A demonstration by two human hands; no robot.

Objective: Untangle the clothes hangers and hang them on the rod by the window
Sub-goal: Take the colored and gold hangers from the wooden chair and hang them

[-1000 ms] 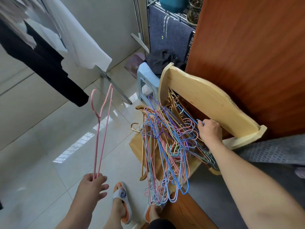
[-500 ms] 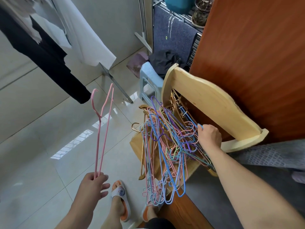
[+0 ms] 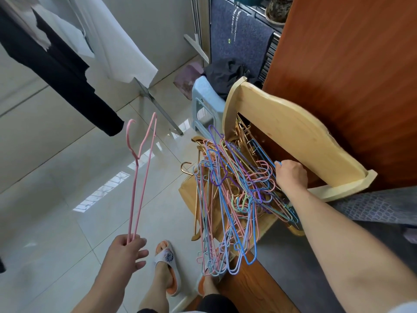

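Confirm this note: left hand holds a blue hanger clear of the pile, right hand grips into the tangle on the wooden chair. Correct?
Not quite. In the head view the hanger in the left hand is pink, not blue. The right hand does grip into the tangle on the wooden chair.

Bare forearms; white, orange-soled slippers (image 3: 168, 265).

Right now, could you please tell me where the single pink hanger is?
In the head view, the pink hanger is left of centre, pinched at its lower end by the left hand and held hook-up over the tiled floor, apart from the tangled pile.
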